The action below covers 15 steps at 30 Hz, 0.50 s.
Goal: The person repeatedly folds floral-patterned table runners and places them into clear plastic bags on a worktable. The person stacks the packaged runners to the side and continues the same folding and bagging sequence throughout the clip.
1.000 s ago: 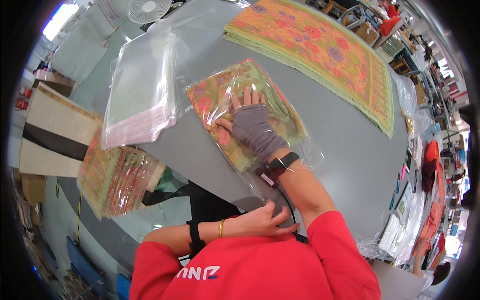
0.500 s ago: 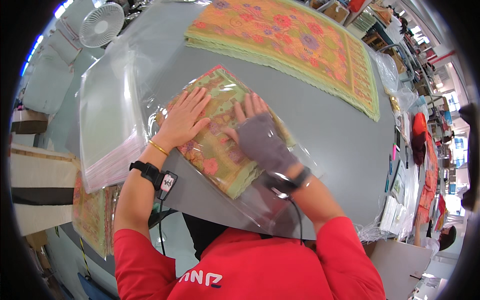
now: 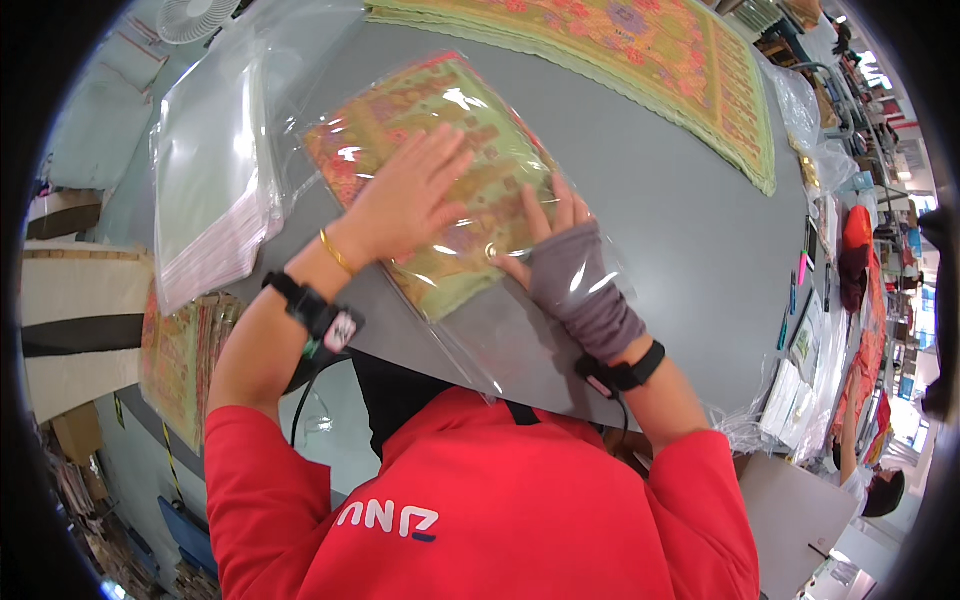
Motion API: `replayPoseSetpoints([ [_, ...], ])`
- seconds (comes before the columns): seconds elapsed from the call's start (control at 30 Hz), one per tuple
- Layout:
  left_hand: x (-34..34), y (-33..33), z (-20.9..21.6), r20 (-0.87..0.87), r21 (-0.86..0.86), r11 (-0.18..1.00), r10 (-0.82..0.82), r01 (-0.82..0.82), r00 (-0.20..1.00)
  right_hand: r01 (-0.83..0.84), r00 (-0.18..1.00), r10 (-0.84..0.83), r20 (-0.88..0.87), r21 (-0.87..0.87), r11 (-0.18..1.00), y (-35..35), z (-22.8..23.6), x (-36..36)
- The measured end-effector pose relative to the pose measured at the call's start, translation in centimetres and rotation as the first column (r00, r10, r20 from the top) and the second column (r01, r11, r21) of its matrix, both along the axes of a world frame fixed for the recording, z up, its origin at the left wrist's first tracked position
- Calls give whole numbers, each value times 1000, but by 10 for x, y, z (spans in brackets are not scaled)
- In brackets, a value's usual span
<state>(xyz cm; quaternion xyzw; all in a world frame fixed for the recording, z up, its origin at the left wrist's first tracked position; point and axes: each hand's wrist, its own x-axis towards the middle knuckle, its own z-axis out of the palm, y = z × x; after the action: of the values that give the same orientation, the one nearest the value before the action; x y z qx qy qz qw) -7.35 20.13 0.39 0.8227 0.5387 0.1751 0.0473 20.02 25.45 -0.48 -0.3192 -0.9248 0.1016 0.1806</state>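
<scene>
A folded floral cloth (image 3: 470, 170) in green, orange and red lies in a clear plastic bag (image 3: 465, 350) on the grey table before me. My left hand (image 3: 405, 195) is open over the left-middle of the cloth, palm down with fingers stretched. It is slightly blurred, so I cannot tell how firmly it touches. My right hand (image 3: 565, 240), in a grey fingerless glove, spreads its fingers on the cloth's right edge. Shiny glints lie across the glove; whether the hand is inside the bag or on top I cannot tell.
Empty clear bags (image 3: 215, 170) lie stacked at the left. A larger pile of floral cloth (image 3: 640, 60) covers the table's far side. Pens (image 3: 793, 292) and plastic packets line the right edge. More folded cloths (image 3: 175, 350) sit lower left; a person (image 3: 885, 490) is at far right.
The whole view has shifted, so the table things appear higher. Both hands have slid rightward and toward me over the bagged cloth, the right one reaching its right edge.
</scene>
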Motion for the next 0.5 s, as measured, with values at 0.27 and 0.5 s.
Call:
replayPoseSetpoints([
  [0.27,89,-76,15,132,-29,951,-301,307,944,-151,985,134,105,168,974,-19,5,7],
  [0.5,148,-118,14,-63,83,874,-474,478,878,-317,939,325,-110,85,945,28,-24,-53],
])
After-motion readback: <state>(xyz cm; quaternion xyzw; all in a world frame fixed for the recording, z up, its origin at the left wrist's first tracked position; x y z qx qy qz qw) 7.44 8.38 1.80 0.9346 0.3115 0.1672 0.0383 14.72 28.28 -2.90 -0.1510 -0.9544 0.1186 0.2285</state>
